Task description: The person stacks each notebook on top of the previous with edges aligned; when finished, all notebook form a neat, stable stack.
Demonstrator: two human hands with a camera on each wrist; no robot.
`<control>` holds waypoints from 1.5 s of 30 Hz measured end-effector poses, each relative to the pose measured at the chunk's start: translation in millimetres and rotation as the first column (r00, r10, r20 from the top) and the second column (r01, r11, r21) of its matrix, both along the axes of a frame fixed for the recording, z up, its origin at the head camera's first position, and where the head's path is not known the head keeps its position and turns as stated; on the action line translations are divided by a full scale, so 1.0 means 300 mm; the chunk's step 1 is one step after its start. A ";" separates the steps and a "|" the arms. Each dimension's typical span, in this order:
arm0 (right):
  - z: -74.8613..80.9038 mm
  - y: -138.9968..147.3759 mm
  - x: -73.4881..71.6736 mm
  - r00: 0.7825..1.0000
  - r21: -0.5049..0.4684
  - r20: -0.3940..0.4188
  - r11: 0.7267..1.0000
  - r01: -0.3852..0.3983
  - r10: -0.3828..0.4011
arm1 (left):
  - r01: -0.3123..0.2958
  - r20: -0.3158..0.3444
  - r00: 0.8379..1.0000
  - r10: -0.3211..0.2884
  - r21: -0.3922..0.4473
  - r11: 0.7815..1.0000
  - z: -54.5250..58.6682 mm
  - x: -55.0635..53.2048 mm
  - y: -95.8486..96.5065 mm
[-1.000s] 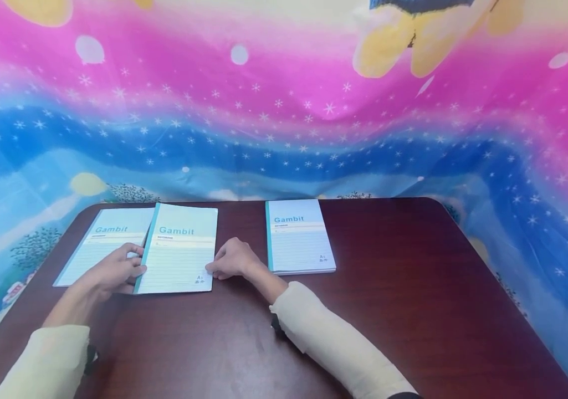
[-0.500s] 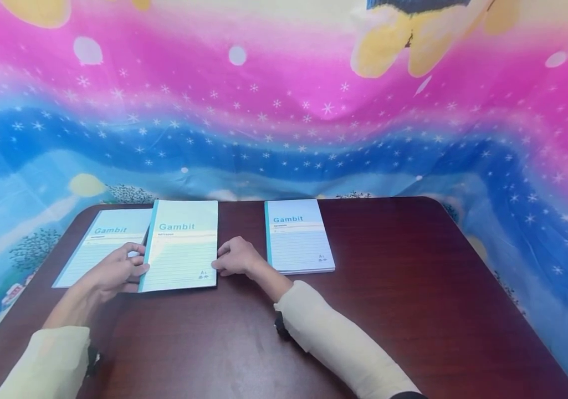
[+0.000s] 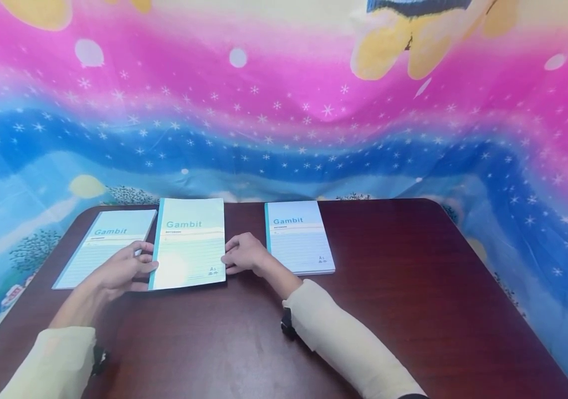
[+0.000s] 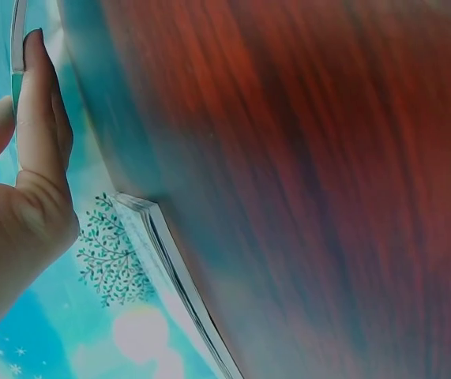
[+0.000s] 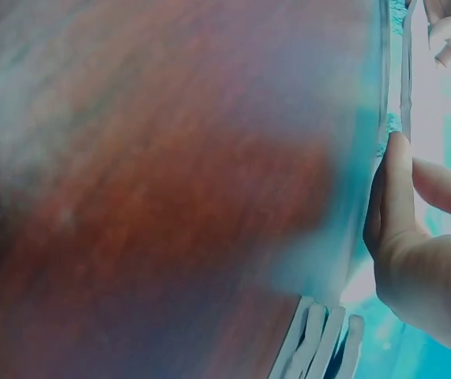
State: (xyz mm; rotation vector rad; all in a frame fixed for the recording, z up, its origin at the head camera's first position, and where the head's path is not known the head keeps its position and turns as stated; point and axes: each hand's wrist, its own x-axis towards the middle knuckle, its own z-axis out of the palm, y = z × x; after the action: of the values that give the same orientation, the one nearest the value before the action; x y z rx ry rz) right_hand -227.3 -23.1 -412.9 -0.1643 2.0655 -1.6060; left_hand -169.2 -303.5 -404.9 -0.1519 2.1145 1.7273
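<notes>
A pale notebook (image 3: 191,244) with a teal spine and the word Gambit on its cover is held between both hands, above the table. My left hand (image 3: 126,269) pinches its spine side near the lower corner. In the left wrist view the thumb and fingers (image 4: 39,118) lie on opposite faces of it. My right hand (image 3: 246,254) pinches the opposite edge, also low down; the right wrist view shows that grip around the thin edge (image 5: 407,71). Left of it lies a matching notebook (image 3: 109,233), partly hidden by the left hand.
A stack of the same notebooks (image 3: 298,238) lies right of the right hand, near the table's back edge. Its several layers (image 5: 320,339) show in the right wrist view. The dark wooden table (image 3: 413,288) backs onto a colourful printed cloth (image 3: 284,111).
Both hands have moved right with the notebook, which also rises slightly and tilts its cover into the light. More of the left notebook now shows. The right stack stays put.
</notes>
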 end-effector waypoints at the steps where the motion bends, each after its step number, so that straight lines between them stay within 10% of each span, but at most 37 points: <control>1: 0.003 0.004 0.000 1.000 0.001 -0.004 1.000 -0.003 0.003 | 0.001 -0.003 1.000 -0.001 0.002 1.000 0.000 -0.001 0.003; 45: 0.095 0.166 -0.008 0.990 0.034 -0.139 0.999 0.013 -0.008 | -0.046 -0.154 0.988 0.023 -0.149 0.988 0.057 -0.033 0.155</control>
State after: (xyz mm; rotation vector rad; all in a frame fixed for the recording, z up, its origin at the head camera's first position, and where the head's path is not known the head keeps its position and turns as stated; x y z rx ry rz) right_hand -229.9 26.8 -384.4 -0.2599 2.2007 -1.6037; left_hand -179.1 -256.9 -387.7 -0.1035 2.3682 1.6427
